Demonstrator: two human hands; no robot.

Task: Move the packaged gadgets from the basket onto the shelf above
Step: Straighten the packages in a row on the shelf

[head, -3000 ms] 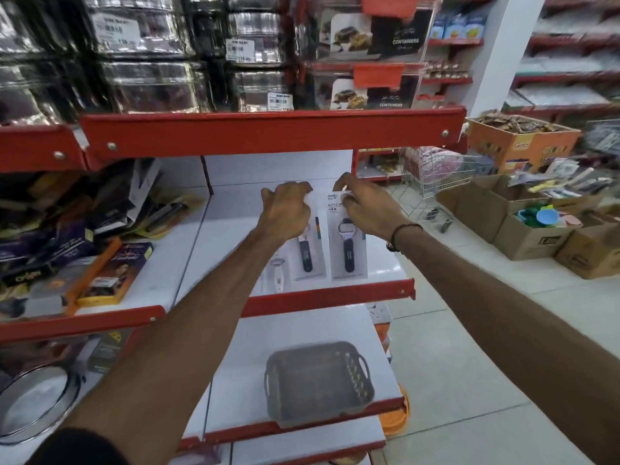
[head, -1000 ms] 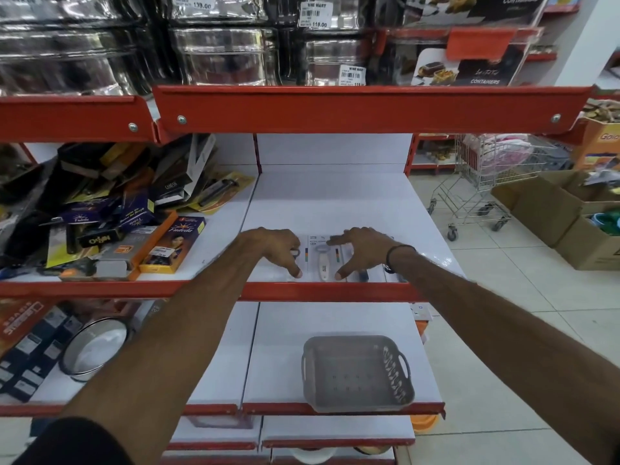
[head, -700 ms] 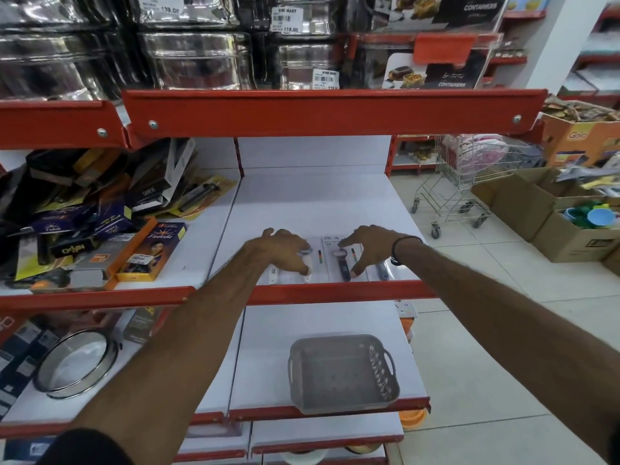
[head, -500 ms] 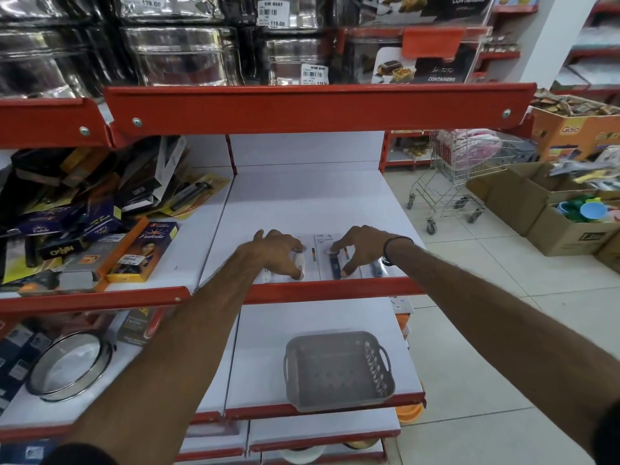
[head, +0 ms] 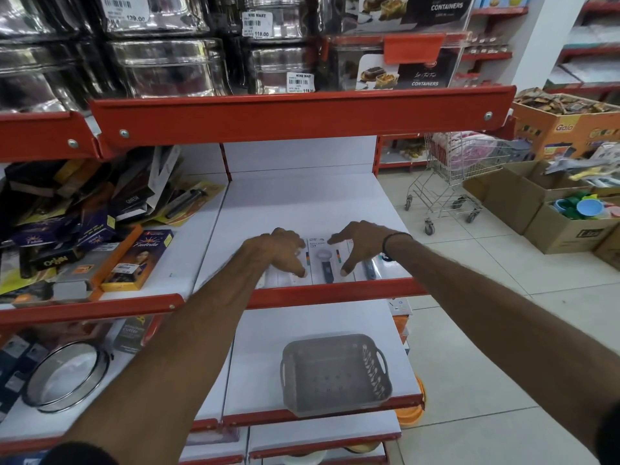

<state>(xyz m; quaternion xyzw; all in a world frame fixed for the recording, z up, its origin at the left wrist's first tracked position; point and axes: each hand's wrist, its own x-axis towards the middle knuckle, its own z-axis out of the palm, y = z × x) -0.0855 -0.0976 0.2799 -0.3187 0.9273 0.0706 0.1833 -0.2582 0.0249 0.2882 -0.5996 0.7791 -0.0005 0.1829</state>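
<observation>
Flat carded gadget packs (head: 323, 261) lie side by side at the front of the white shelf (head: 302, 203), just behind its red lip. My left hand (head: 281, 251) rests fingers-down on the left packs. My right hand (head: 357, 245) is spread over the packs on the right, thumb and fingertips touching them. Between the hands one pack shows a round-headed tool with a dark handle. A further dark-handled pack (head: 370, 271) peeks out under my right wrist. The grey plastic basket (head: 335, 374) stands one shelf below, with nothing visible inside it.
Piled boxed goods (head: 84, 223) fill the shelf bay to the left. Steel containers (head: 167, 62) sit on the red-edged shelf above. A wire trolley (head: 449, 182) and open cardboard boxes (head: 536, 203) stand on the tiled floor at the right. A round sieve (head: 67, 374) lies at lower left.
Both hands came down from the back of the shelf to its front edge, and the packs now lie flat there. Over the last second the hands hardly shifted.
</observation>
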